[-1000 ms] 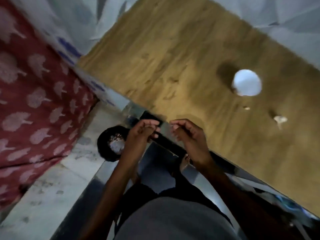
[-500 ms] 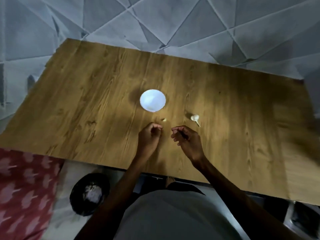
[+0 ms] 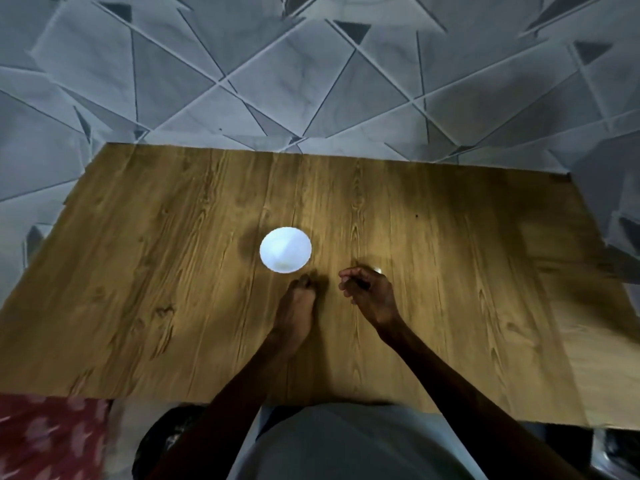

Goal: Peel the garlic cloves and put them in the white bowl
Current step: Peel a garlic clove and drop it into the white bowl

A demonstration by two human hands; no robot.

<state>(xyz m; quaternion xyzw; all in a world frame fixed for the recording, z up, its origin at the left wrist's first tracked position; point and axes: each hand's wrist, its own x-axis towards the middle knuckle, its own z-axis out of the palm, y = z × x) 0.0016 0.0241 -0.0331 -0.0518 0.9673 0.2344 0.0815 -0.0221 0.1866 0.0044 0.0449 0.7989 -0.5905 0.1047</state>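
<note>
The garlic (image 3: pixel 378 270), probably light, papery-skinned and best pinched at its ends, is peeking out just behind the right hand (image 3: pixel 369 292), whose fingers (image 3: pixel 348 273) are curling loosely on nothing visible, while the left hand (image 3: pixel 298 303) is bunching its fingers (image 3: pixel 304 281) near the white bowl (image 3: pixel 285 237), and I cannot tell if they are holding anything.

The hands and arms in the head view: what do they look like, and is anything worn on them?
The left hand and right hand are bare: no gloves, and no watch or bracelet shows. The forearms are bare too, no sleeves in view.
</note>
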